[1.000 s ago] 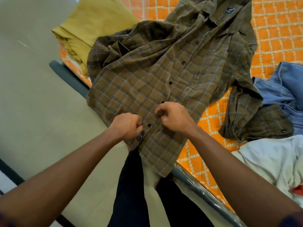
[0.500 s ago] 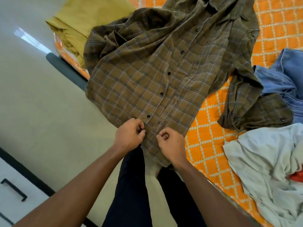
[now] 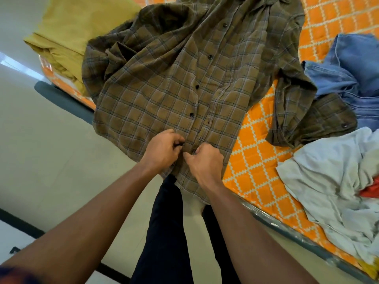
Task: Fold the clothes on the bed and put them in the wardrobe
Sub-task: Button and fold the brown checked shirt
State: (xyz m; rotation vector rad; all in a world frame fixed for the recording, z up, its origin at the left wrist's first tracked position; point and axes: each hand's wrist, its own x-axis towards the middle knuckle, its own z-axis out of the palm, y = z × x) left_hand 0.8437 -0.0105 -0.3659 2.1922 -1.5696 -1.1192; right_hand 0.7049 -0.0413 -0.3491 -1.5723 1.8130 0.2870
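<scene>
Looking down from the head camera, along two bare forearms reaching toward the bed [image 3: 256, 160].

Gripping the plaid shirt [image 3: 164, 95] low on its front, near the hem, with the left hand [image 3: 163, 150]. Curling the fingers in tight, thumb and fingertips pinching the edge on the button side and closing on a small dark spot there, too small to tell for certain. Pinching the facing edge of the same shirt with the right hand [image 3: 206, 160], likewise clenched, knuckles up, thumb and forefinger meeting on the cloth just beside the left hand's fingertips. Holding nothing else in either hand.

Lying front-up over the near edge of the bed, collar end farther away, hem drooping past the edge in front of dark trousers [image 3: 166, 232]. Showing a row of dark buttons [image 3: 191, 114] running up the middle above the hands. Trailing one sleeve [image 3: 320, 119] off to the right across the orange patterned cover, cuff ending just beside a heap of blue denim [image 3: 352, 74].

Sitting at the far left corner of the bed — folded yellow cloth [image 3: 67, 31], its near side tucked under the shirt's other sleeve. Lying crumpled at the right, nearer the camera, a pale garment [image 3: 328, 181] with a scrap of red [image 3: 369, 192] peeking out at its edge. Stretching away on the left, pale floor [image 3: 51, 150].
</scene>
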